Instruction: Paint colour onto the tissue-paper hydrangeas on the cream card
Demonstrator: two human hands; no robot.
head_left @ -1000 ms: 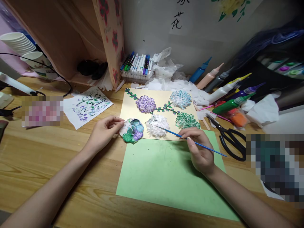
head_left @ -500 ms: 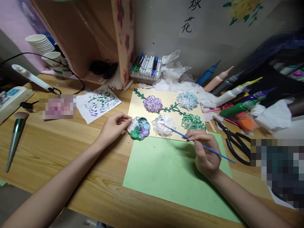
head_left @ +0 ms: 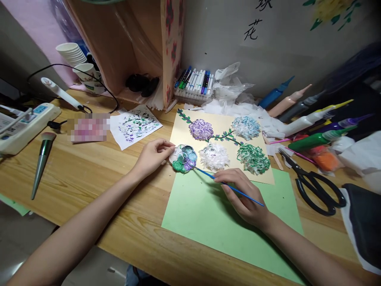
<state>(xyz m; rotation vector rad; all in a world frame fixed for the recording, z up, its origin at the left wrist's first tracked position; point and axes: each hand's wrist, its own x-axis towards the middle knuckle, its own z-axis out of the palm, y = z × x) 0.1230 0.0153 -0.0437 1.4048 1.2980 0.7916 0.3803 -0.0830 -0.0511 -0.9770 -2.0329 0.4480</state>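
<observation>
My left hand (head_left: pixel 157 155) pinches the left rim of a small flower-shaped paint palette (head_left: pixel 180 165) with green, purple, white and blue paint in its wells. Between the fingers of my right hand (head_left: pixel 242 194) is a thin blue paintbrush (head_left: pixel 235 190), its tip at the palette's purple well. Behind it lies a cream card (head_left: pixel 185 133) bearing a painted leafy stem and textured flower heads: a purple one (head_left: pixel 201 129), a blue-white one (head_left: pixel 245 127), a green one (head_left: pixel 253 159) and a white one (head_left: pixel 214 156) with a few purple flecks. The card overlaps a green sheet (head_left: pixel 202 214).
Black scissors (head_left: pixel 315 184) lie on the right, below several paint bottles (head_left: pixel 323 138). Markers (head_left: pixel 195 81) stand in a clear box at the back. On the left are a paint-dabbed white paper (head_left: pixel 135 125), a large makeup-style brush (head_left: pixel 43 165), a power strip (head_left: pixel 28 127) and paper cups (head_left: pixel 85 75).
My right hand has brought the paintbrush tip from the white flower leftward and down to the palette. My left hand still holds the palette. The camera view has shifted left.
</observation>
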